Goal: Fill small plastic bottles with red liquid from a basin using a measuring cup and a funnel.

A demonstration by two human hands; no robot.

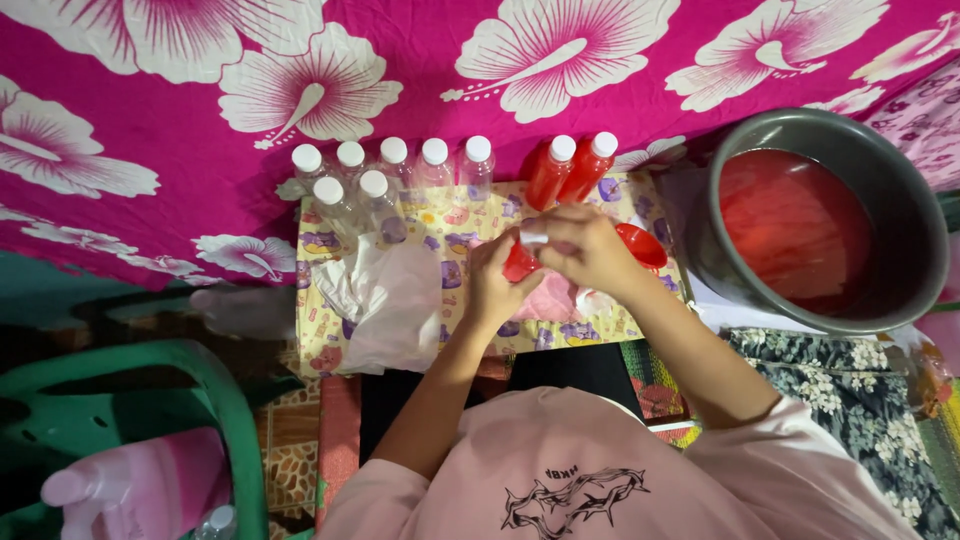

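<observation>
Head view looks straight down on your two hands, which meet over a patterned yellow cloth spread on the floor. Your left hand wraps its grip around a small bottle of red liquid, holding it near the middle of the cloth. Your right hand closes its fingers on the white cap at the top of that bottle. Just beyond your hands, two capped bottles of red liquid lie side by side on the cloth, leaning toward the right. To their left stands a cluster of seven clear bottles with white caps, close together in two rows. A crumpled clear plastic bag lies left of your left hand. A red funnel shows partly behind your right wrist. To the right, off the cloth, a large grey basin holds red liquid. A pink flowered fabric covers the ground behind everything, and a green plastic chair sits at your lower left.
</observation>
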